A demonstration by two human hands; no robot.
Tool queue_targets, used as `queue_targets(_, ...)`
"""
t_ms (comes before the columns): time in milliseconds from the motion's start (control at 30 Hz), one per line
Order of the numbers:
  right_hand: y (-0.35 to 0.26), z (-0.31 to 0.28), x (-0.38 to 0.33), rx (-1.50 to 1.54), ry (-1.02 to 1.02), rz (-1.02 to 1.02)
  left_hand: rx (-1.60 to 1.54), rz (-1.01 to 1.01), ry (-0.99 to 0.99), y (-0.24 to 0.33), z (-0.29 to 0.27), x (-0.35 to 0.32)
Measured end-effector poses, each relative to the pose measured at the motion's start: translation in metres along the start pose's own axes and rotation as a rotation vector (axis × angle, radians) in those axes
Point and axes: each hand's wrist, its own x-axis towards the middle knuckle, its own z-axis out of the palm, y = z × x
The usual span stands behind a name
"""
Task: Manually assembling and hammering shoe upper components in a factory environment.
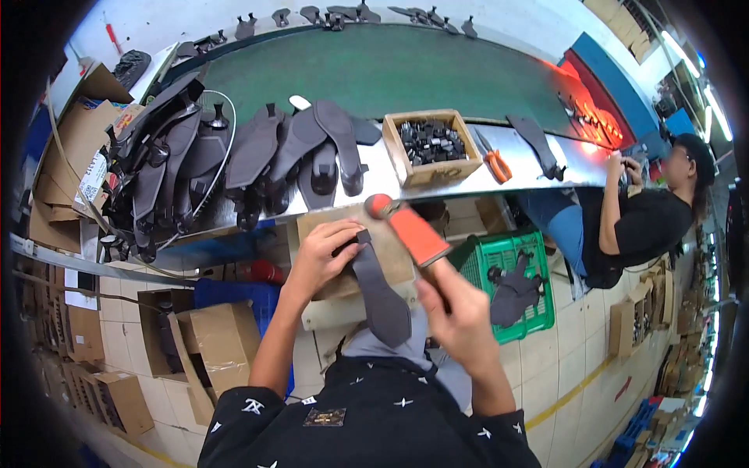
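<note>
My left hand (324,253) has its fingers closed round the heel end of a dark grey shoe sole (382,300). A small black block (363,235) sits at that end by my fingertips. The sole's broad toe end points toward my lap, above a pale work block (320,222). My right hand (460,308) grips a hammer (417,234) with an orange-red body and a rounded, blurred end. That end is raised just right of my left fingers, apart from the sole. Its handle is mostly hidden in my fist.
Heeled soles (257,144) pile on the metal bench at left. A wooden box (437,168) of small black pieces and orange-handled pliers (497,165) lie ahead, before a green conveyor belt (374,74). A green crate (538,312) holds soles. A co-worker (647,210) sits right, near a glowing heater (597,117).
</note>
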Motion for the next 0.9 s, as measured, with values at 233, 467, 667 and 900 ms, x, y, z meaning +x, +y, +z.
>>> queue_targets(233, 0.053, 0.009, 0.016, -0.211, -0.095, -0.075, -0.530, -0.212, -0.312, 0.099, -0.038, -0.023)
queue_targets(467, 0.094, 0.039, -0.002, -0.499, -0.434, -0.238, -0.824, -0.515, -0.404, 0.146, -0.042, -0.025)
queue_targets(667, 0.048, 0.007, -0.019, 0.626, -0.380, 0.005, -0.976, -0.631, -0.487, 0.150, -0.036, -0.021)
queue_targets(900, 0.033, -0.008, -0.053, 1.075, -0.335, 0.274, -1.066, -0.618, -0.673, 0.157, -0.022, -0.008)
